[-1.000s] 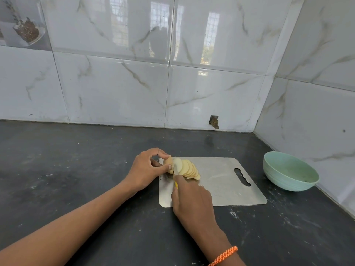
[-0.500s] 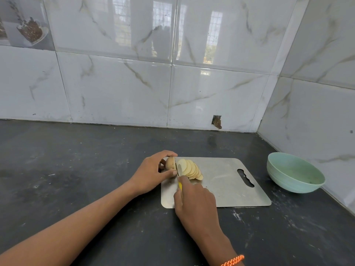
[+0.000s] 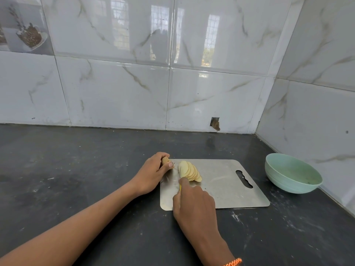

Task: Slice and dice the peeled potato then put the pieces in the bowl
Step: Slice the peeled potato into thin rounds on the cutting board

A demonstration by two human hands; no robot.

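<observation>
- A dark grey stone countertop, scuffed with pale marks, fills the lower half of the view.
- Glossy white marble-look wall tiles meet in a corner at right.
- A small chipped hole sits low in the tiles.
- A decorative picture tile sits top left.

I am looking at a home kitchen, I would say. A dark stone desk runs into a corner walled with glossy marble-look tiles; one tile at the far left carries a printed picture, perhaps a dessert, though it is too small to be sure. Near the desk's right edge lie a steel cutting board with potato slices on it and a pale green bowl.
</observation>
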